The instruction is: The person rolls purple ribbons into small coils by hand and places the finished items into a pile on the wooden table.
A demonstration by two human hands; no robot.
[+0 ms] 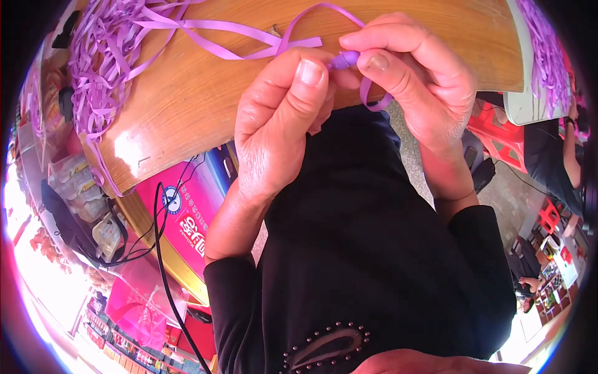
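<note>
Fingers (387,73) either side of purple piece (346,60)

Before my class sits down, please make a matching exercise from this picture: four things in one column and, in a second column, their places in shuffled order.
Things
1. Small, rounded purple piece
2. Thin black cable
3. Bright pink printed box
4. Red plastic stool

Places
A. Under the left part of the yellowish-brown wooden table
B. On the picture's right side
C. Pinched between the left hand and the right hand
D. Running down the picture's lower left

Right pairs: 1-C, 2-D, 3-A, 4-B
</note>
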